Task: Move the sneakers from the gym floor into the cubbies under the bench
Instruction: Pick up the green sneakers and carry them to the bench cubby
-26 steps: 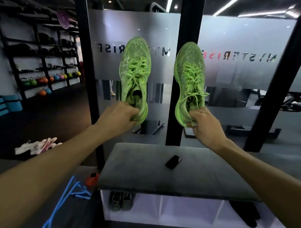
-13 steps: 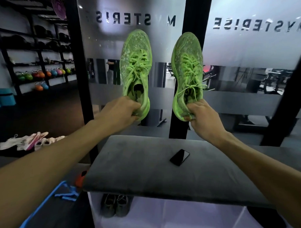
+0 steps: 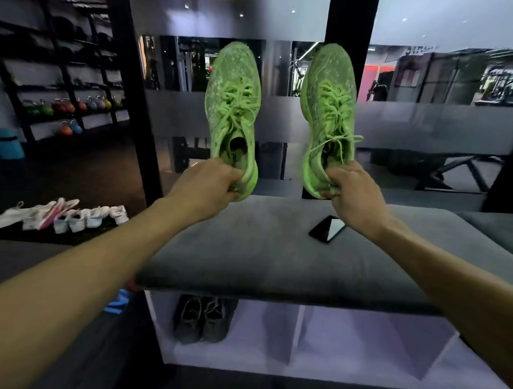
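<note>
Gripping one green sneaker (image 3: 232, 106) by its heel, the left hand (image 3: 206, 184) is holding it above the bench (image 3: 247, 252) while the right hand (image 3: 351, 191) is gripping the other green sneaker (image 3: 329, 109), and white sneakers (image 3: 59, 215) are waiting on the floor beside one filled cubby (image 3: 204, 317).

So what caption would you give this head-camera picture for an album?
Left hand and right hand each hold a green sneaker by its heel above the grey bench.

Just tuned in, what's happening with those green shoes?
A person holds a pair of green sneakers up over the bench. The left hand grips the heel of the left sneaker, the right hand the heel of the right sneaker. Neither is stowed yet. A dark pair sits in the leftmost cubby; the next cubby looks free. A phone lies on the bench.
</note>
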The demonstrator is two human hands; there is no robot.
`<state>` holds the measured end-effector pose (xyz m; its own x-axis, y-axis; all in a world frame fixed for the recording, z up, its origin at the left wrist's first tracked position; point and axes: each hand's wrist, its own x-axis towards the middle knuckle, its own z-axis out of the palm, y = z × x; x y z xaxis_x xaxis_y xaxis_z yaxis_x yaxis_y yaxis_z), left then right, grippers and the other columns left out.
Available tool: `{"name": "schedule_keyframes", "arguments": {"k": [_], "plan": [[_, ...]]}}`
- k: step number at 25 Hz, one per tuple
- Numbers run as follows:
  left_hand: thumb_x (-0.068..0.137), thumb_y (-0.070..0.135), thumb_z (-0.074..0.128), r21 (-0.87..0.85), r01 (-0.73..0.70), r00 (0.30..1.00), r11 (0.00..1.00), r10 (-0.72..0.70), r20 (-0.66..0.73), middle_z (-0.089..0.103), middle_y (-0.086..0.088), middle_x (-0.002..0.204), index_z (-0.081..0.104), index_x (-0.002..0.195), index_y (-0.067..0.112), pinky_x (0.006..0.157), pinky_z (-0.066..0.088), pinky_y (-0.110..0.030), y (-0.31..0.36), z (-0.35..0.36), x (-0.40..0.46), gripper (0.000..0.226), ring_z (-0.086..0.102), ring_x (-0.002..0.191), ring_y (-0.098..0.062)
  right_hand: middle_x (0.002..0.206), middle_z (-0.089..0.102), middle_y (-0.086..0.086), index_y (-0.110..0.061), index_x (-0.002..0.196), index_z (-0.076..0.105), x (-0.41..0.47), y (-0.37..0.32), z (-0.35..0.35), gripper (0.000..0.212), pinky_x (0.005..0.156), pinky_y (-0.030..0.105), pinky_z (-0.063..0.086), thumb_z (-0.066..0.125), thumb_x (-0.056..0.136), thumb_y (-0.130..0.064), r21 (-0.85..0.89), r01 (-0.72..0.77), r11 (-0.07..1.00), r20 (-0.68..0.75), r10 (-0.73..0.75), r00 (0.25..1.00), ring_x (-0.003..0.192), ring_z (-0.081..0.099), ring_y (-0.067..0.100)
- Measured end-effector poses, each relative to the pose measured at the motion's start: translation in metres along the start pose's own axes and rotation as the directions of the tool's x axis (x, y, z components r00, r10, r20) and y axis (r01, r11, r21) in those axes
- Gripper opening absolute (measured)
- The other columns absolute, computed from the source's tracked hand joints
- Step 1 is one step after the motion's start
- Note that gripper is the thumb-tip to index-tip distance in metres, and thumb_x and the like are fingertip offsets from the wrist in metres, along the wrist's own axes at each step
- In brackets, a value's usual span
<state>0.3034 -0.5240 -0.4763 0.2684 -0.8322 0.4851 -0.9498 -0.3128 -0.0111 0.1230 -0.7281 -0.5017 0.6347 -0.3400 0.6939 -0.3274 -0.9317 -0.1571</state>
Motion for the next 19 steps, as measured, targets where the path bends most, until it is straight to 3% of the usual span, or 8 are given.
{"name": "schedule_keyframes", "arguments": {"k": [3,6,8,12,19], "plan": [[0.080,0.025,0.066,-0.003,-0.015,1.000,1.000,0.015,0.010,0.057,-0.010,0.082,0.058,0.077,0.015,0.060,0.042,-0.035,-0.003,0.022,-0.038,0.013,0.055,0.077,-0.033,0.083,0.055,0.002,-0.016,0.071,0.049,-0.043,-0.011,0.014,0.021,0.061,0.036,0.041,0.058,0.073,0.003,0.013,-0.012,1.000,0.022,0.012,1.000,0.094,0.046,0.028],[0.076,0.024,0.070,-0.024,-0.071,0.997,0.997,0.072,0.016,0.061,-0.017,0.079,0.058,0.073,0.012,0.060,0.041,-0.035,-0.001,0.051,-0.088,0.018,0.058,0.076,-0.037,0.084,0.057,0.003,-0.012,0.074,0.054,-0.099,-0.024,0.033,0.014,0.064,0.038,0.045,0.063,0.074,-0.001,0.024,-0.020,1.000,0.044,0.019,0.999,0.093,0.046,0.026],[0.076,0.019,0.070,-0.053,-0.071,0.996,0.996,0.074,0.043,0.060,-0.018,0.077,0.054,0.066,0.011,0.058,0.031,-0.031,0.005,0.070,-0.126,0.020,0.058,0.075,-0.036,0.085,0.058,0.004,-0.013,0.074,0.055,-0.138,-0.030,0.048,0.014,0.063,0.040,0.047,0.063,0.073,-0.001,0.022,-0.037,0.999,0.079,0.035,0.996,0.093,0.046,0.026],[0.076,0.026,0.066,-0.051,-0.033,0.995,0.998,0.038,0.098,0.057,-0.015,0.077,0.034,0.064,0.024,0.057,0.042,-0.038,0.022,0.114,-0.201,0.034,0.056,0.076,-0.039,0.080,0.055,0.003,-0.013,0.070,0.048,-0.222,-0.042,0.072,0.020,0.058,0.042,0.046,0.059,0.071,0.003,0.012,-0.041,0.999,0.135,0.039,0.990,0.089,0.045,0.028],[0.079,0.025,0.067,-0.085,0.025,0.984,0.996,-0.010,0.175,0.047,-0.005,0.074,0.037,0.065,0.022,0.057,0.039,-0.035,0.067,0.156,-0.327,0.033,0.055,0.076,-0.035,0.080,0.046,0.000,-0.020,0.069,0.040,-0.366,-0.080,0.083,0.028,0.057,0.044,0.047,0.051,0.065,0.006,0.037,-0.085,0.996,0.265,0.072,0.962,0.091,0.045,0.028]]}}
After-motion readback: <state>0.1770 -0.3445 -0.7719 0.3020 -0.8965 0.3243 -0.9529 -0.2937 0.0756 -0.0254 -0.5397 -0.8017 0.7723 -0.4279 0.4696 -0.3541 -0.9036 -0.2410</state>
